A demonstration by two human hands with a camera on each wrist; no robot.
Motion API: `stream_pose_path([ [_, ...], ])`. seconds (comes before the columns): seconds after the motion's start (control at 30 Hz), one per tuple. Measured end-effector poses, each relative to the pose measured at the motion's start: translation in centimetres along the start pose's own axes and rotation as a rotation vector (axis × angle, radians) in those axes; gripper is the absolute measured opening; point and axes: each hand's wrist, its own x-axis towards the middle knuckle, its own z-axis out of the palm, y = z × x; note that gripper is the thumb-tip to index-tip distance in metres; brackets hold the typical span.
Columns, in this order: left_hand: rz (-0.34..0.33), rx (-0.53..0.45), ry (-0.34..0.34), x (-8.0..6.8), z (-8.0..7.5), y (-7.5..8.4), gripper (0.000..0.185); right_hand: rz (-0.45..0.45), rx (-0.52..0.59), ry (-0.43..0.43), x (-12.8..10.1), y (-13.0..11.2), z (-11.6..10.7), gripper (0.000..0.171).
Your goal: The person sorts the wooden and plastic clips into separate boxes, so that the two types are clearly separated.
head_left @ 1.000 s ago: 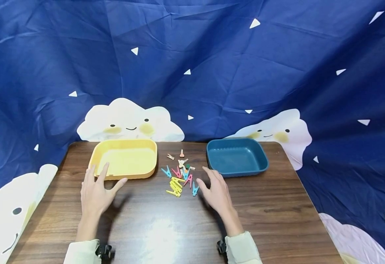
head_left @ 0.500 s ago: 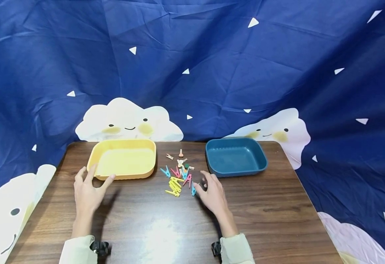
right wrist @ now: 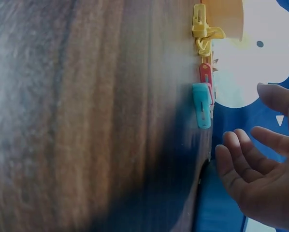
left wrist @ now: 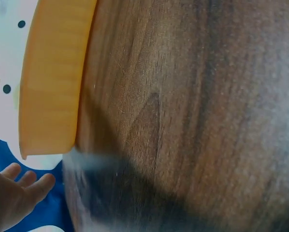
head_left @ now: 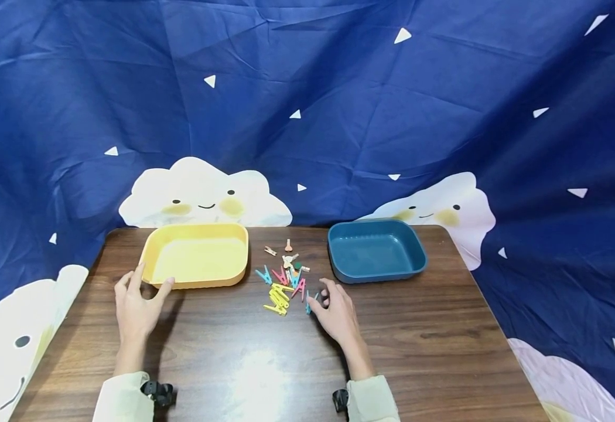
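Observation:
A pile of small coloured clothespins (head_left: 286, 281) lies on the wooden table (head_left: 244, 357) between a yellow tray (head_left: 194, 255) and a dark blue tray (head_left: 376, 251). My right hand (head_left: 319, 296) hovers just right of the pile with loosely curled fingers. Its thumb is close to a light blue clothespin (head_left: 308, 304). In the right wrist view the right hand (right wrist: 253, 164) holds nothing, and the light blue clothespin (right wrist: 201, 105) lies apart from it. My left hand (head_left: 148, 288) sits open at the yellow tray's front left corner. The left wrist view shows its fingers (left wrist: 19, 186) short of the yellow tray (left wrist: 52, 82).
Both trays look empty. A few pale clothespins (head_left: 286, 249) lie behind the pile. A blue cloth with cloud faces (head_left: 307, 117) hangs behind and around the table. Bare wood stretches in front of the hands to the near edge.
My left hand has slid left to the yellow tray's front corner. My right hand has drawn a little left toward the pile, and its fingers have curled near the light blue clothespin.

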Motion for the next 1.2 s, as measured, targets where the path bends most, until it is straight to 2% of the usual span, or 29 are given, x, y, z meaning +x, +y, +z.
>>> stream_pose_path([
  [0.2, -0.014, -0.006, -0.022, 0.3, 0.5, -0.1, 0.083, 0.034, 0.029, 0.001, -0.1, 0.5, 0.4, 0.054],
  [0.43, -0.035, -0.085, 0.052, 0.8, 1.2, -0.3, 0.079, 0.082, 0.038, -0.011, -0.1, 0.8, 0.9, 0.053],
  [0.67, -0.064, -0.143, 0.077, 1.4, 1.3, -0.4, 0.076, 0.119, 0.042, 0.001, -0.2, 1.1, 1.5, 0.052],
  [0.9, -0.129, -0.150, 0.065, 1.5, 1.4, -0.6, 0.080, 0.122, -0.002, 0.002, 0.0, 1.1, 1.8, 0.056],
  [1.2, -0.159, -0.202, 0.060, 1.8, 1.8, -1.2, 0.078, 0.128, -0.023, -0.044, 0.4, 0.9, 2.1, 0.052],
])
